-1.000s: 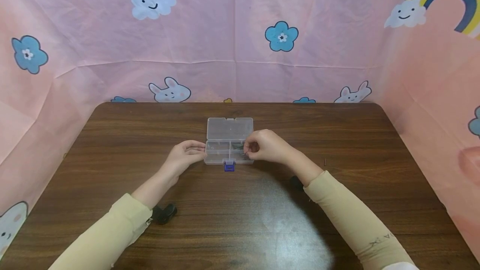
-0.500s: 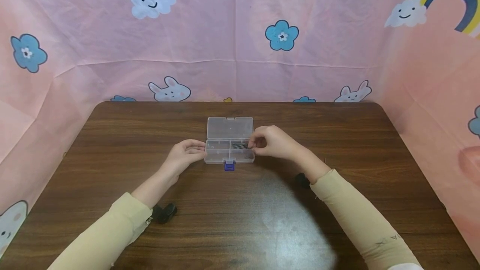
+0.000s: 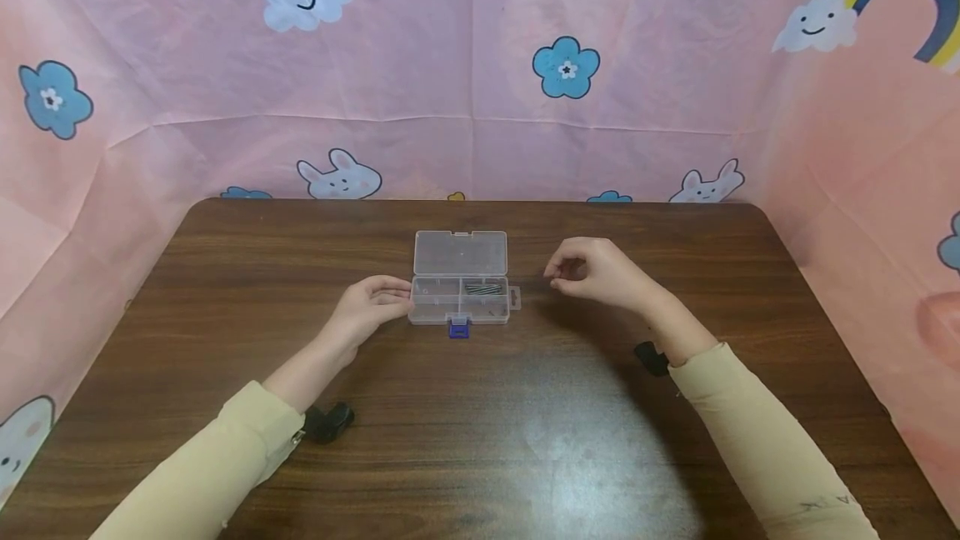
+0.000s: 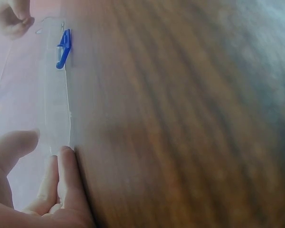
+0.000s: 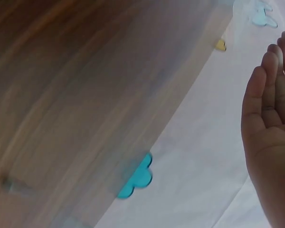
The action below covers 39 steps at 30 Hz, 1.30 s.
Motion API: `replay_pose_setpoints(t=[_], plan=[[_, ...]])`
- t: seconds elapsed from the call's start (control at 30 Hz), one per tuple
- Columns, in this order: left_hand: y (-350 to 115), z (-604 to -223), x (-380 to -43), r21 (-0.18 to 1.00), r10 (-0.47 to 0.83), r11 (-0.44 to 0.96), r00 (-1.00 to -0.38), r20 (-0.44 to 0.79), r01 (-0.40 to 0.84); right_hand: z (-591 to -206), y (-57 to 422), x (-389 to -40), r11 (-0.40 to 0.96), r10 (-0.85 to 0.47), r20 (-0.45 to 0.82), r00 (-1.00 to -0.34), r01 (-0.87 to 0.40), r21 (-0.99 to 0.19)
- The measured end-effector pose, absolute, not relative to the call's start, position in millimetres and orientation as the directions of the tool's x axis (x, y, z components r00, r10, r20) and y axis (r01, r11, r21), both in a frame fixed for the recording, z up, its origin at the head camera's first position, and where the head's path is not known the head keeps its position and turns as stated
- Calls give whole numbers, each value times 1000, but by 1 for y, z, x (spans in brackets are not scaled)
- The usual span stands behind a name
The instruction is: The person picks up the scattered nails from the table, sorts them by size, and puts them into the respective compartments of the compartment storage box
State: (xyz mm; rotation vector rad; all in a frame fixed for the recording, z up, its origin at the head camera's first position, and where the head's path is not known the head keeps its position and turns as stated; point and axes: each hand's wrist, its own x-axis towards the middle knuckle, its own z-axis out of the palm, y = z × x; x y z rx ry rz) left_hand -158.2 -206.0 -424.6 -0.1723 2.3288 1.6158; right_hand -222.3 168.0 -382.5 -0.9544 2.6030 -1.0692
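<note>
A clear plastic compartment box (image 3: 435,315) lies on the table with its lid (image 3: 461,253) raised at the back and a blue latch (image 3: 459,330) at its front. Several thin metal screws or pins (image 3: 483,290) are in its back right compartment; tiny dark bits lie in the front right one. My left hand (image 3: 366,307) rests its nearly straight fingers against the box's left end. My right hand (image 3: 596,272) is raised right of the box, apart from it, fingers loosely bent. Nothing shows in it; the thumb tip is partly hidden.
The brown wooden table (image 3: 465,440) reaches back to a pink patterned cloth (image 3: 465,82). A clear hanging tab (image 3: 515,298) sticks out from the box's right end. Low in the right wrist view, a small blurred dark thing (image 5: 8,184) is on the table.
My right hand has left the box's right compartments and moved right, uncovering the metal pieces and hanging tab. My left hand stays at the box's left end.
</note>
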Motion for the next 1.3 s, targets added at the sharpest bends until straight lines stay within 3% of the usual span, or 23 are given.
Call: replay_pose_setpoints(t=[0.77,1.3], plan=[[-206,-423,-159,892,64,355,-945,-320,-278,-392,258,-210,640,-503,107,-858,-453,-621],[-206,-424,-158,894,68,355,-946,-318,-274,-403,293,-199,690,-514,-27,-857,-395,-606]])
